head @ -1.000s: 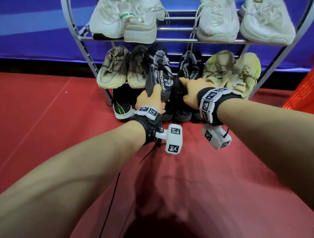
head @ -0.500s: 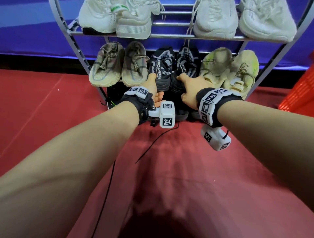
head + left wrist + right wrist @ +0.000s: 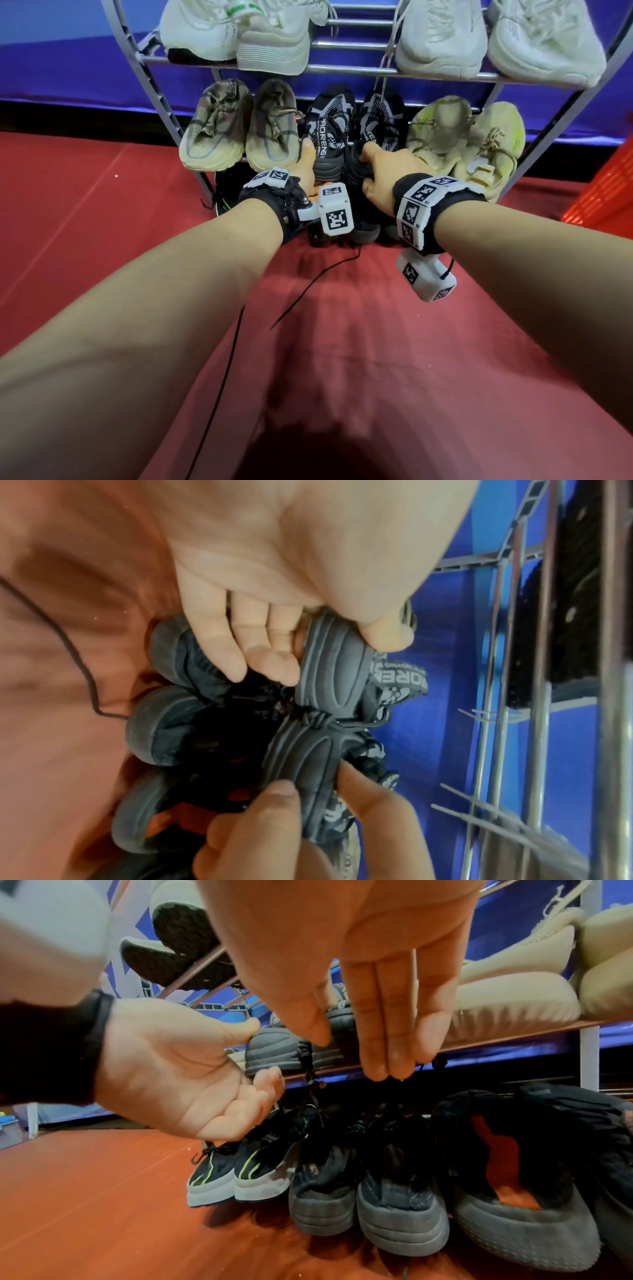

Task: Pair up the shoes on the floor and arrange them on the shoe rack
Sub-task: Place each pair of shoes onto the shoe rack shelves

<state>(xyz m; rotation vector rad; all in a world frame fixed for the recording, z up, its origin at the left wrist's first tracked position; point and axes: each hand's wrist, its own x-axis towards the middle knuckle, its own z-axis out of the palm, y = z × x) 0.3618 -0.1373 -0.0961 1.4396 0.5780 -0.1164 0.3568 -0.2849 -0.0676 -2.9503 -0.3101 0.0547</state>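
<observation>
Left hand (image 3: 303, 173): palm turned up, fingers loosely extended, thumb resting against the heel of the left patterned black shoe (image 3: 329, 137) on the middle shelf. The fingers are not wrapped round the shoe — contact is by the thumb alone in the right wrist view; in the left wrist view the fingertips (image 3: 236, 656) lie beside the grey heel.

Right hand (image 3: 383, 171): in the left wrist view thumb and forefinger sit on either side of the heel of the right patterned black shoe (image 3: 382, 120), touching it. In the right wrist view the remaining fingers (image 3: 394, 1020) hang straight and together. Whether the pinch is firm cannot be told.

The two patterned shoes stand side by side, toes inward, at the centre of the middle shelf of the shoe rack (image 3: 342, 70), between a brown-grey pair (image 3: 239, 126) and a pale yellow pair (image 3: 469, 137).

Top shelf: two white pairs (image 3: 442, 34). Bottom level — three dark pairs, one with green stripes (image 3: 236, 1167), heels outward. The rack stands on a red floor (image 3: 85, 205).
</observation>
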